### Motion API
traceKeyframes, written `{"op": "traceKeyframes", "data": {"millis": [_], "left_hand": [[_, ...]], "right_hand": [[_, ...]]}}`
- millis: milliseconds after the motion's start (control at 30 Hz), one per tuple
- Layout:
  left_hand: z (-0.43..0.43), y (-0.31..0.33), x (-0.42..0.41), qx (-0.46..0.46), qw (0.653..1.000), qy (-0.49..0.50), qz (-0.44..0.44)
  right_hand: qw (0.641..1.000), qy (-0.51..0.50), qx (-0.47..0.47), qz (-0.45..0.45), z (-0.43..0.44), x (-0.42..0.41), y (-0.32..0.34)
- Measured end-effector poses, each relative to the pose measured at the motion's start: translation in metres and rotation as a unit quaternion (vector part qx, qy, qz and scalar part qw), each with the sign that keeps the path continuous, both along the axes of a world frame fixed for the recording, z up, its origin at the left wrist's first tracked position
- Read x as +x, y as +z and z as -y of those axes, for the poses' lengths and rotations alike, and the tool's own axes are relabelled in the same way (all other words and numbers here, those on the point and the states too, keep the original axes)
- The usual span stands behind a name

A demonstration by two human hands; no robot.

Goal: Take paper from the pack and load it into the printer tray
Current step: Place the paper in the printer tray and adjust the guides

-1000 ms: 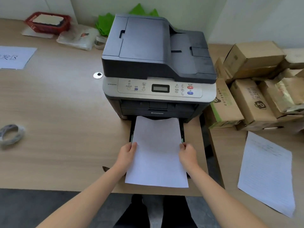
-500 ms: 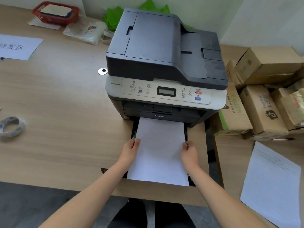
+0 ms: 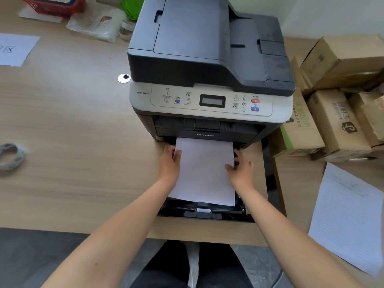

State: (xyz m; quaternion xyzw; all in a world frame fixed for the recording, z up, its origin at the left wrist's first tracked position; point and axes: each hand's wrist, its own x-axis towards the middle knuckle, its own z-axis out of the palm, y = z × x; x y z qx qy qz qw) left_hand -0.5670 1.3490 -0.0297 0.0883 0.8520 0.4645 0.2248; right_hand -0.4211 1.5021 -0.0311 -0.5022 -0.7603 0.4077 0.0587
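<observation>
A dark grey and silver printer (image 3: 209, 65) stands on the wooden desk. Its black paper tray (image 3: 202, 210) is pulled out toward me below the front. A white stack of paper (image 3: 204, 171) lies in the tray, its far end under the printer's front. My left hand (image 3: 170, 163) grips the paper's left edge, thumb on top. On the opposite edge, my right hand (image 3: 241, 166) holds the stack the same way. The paper pack itself is not in sight.
Cardboard boxes (image 3: 336, 96) are piled right of the printer. A lined sheet (image 3: 349, 217) lies at the front right. A tape roll (image 3: 11, 155) sits at the desk's left, a printed sheet (image 3: 15, 48) and a red basket (image 3: 54, 5) at the back left.
Both hands have pushed the paper deeper into the tray toward the printer; the tray's black front end now shows. The camera has moved closer.
</observation>
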Motion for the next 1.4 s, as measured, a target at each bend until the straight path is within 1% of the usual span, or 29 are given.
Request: {"op": "traceKeyframes", "data": {"millis": [100,133,167,200,233,267,333,400,433,467,567,633,667,733,767,800,833,900,967,1000,1033,1100,1133,1200,1267,1333,1400], "left_hand": [[0.003,0.004,-0.003,0.073,0.995,0.065,0.025],[0.004,0.005,-0.004,0.085,0.994,0.057,0.021],[0.007,0.007,-0.004,0.075,0.997,0.030,0.005],[0.011,0.007,-0.004,0.040,0.999,-0.011,-0.027],[0.017,0.008,-0.004,-0.014,0.996,-0.061,-0.067],[0.024,0.009,-0.003,-0.070,0.986,-0.114,-0.104],[0.042,0.009,-0.002,-0.161,0.951,-0.222,-0.141],[0.061,0.003,0.000,-0.229,0.908,-0.313,-0.160],[0.069,0.000,0.002,-0.253,0.891,-0.337,-0.170],[0.073,-0.003,0.003,-0.269,0.882,-0.344,-0.179],[0.078,-0.003,0.007,-0.286,0.886,-0.307,-0.197],[0.080,0.000,0.009,-0.271,0.888,-0.309,-0.206],[0.083,0.000,0.009,-0.247,0.895,-0.313,-0.198],[0.090,0.004,0.009,-0.194,0.925,-0.296,-0.136],[0.094,0.006,0.008,-0.181,0.935,-0.286,-0.109],[0.096,0.008,0.007,-0.180,0.937,-0.284,-0.098],[0.097,0.011,0.007,-0.188,0.934,-0.288,-0.098],[0.095,0.015,0.009,-0.207,0.928,-0.291,-0.106],[0.087,0.017,0.011,-0.239,0.923,-0.284,-0.104],[0.081,0.017,0.012,-0.240,0.929,-0.271,-0.075],[0.075,0.018,0.012,-0.221,0.943,-0.248,-0.021],[0.065,0.025,0.012,-0.152,0.966,-0.185,0.093],[0.062,0.028,0.012,-0.124,0.972,-0.155,0.127],[0.062,0.034,0.013,-0.085,0.973,-0.115,0.184],[0.065,0.039,0.015,-0.066,0.966,-0.091,0.233],[0.066,0.039,0.016,-0.062,0.961,-0.062,0.264],[0.068,0.038,0.013,-0.059,0.959,-0.038,0.276]], "right_hand": [[0.996,0.065,0.050,0.040,0.007,0.007,0.002],[0.993,0.079,0.067,0.055,0.010,0.010,0.002],[0.990,0.092,0.081,0.066,0.013,0.012,0.003],[0.988,0.104,0.088,0.075,0.016,0.015,0.004],[0.985,0.122,0.086,0.083,0.019,0.019,0.004],[0.982,0.145,0.076,0.096,0.021,0.023,0.005],[0.964,0.214,0.073,0.141,0.023,0.032,0.003],[0.941,0.267,0.104,0.179,0.023,0.038,0.000],[0.934,0.276,0.120,0.191,0.023,0.039,-0.001],[0.930,0.276,0.134,0.201,0.024,0.039,-0.002],[0.937,0.252,0.143,0.194,0.031,0.036,0.001],[0.958,0.204,0.130,0.154,0.033,0.034,0.004],[0.972,0.160,0.116,0.129,0.033,0.034,0.006],[0.995,0.038,0.038,0.084,0.031,0.036,0.012],[0.997,-0.008,-0.011,0.076,0.031,0.037,0.017],[0.995,-0.021,-0.053,0.082,0.031,0.040,0.021],[0.992,-0.009,-0.076,0.100,0.032,0.042,0.024],[0.989,0.014,-0.091,0.118,0.034,0.045,0.027],[0.988,0.004,-0.101,0.116,0.034,0.043,0.030],[0.988,0.000,-0.104,0.115,0.033,0.042,0.031],[0.988,0.001,-0.104,0.119,0.032,0.041,0.032],[0.987,-0.004,-0.110,0.120,0.032,0.040,0.033],[0.986,-0.013,-0.115,0.117,0.031,0.040,0.032],[0.986,-0.036,-0.121,0.108,0.031,0.041,0.029],[0.986,-0.053,-0.122,0.101,0.030,0.042,0.026],[0.986,-0.066,-0.124,0.095,0.031,0.041,0.024],[0.985,-0.090,-0.126,0.082,0.032,0.038,0.023]]}}
